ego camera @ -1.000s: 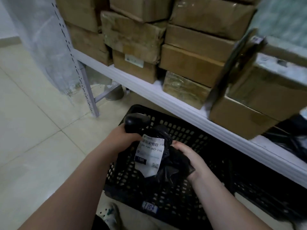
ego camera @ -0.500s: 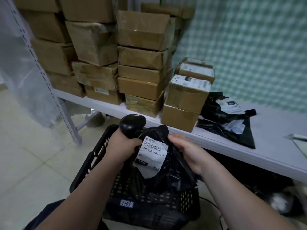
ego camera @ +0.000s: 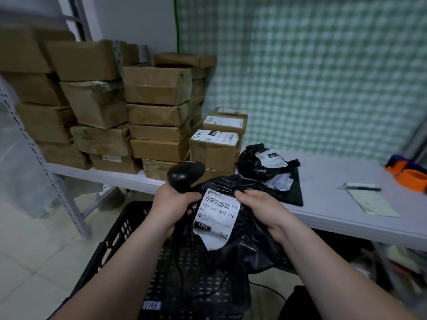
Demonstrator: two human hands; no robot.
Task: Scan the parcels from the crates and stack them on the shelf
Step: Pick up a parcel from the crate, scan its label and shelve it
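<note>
left hand (ego camera: pixel 172 204) wraps the scanner (ego camera: pixel 184 175), right hand (ego camera: pixel 261 206) pinches the black parcel (ego camera: pixel 251 243) over the crate (ego camera: pixel 111 245), label (ego camera: pixel 215 224) up. scanning seems the step in hand; next the scanner head must face that barcode (ego camera: pixel 218 200), then the shelf (ego camera: pixel 335 218).

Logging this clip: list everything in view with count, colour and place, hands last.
cardboard boxes: many, brown, stacked on the shelf's left part
shelf: one, pale grey, across the middle
black bags: at least two, black, white labels, on the shelf beside the boxes
pen: one, dark, on the shelf at right
paper slip: one, pale yellow, by the pen
orange item: one, orange and purple, shelf's right end
checked sheet: one, green and white, behind the shelf
crate: one, black, below the hands
scanner: one, black, in the left hand
held parcel: one, black, white label, above the crate
left hand: one, grips the scanner
right hand: one, grips the held parcel
</note>
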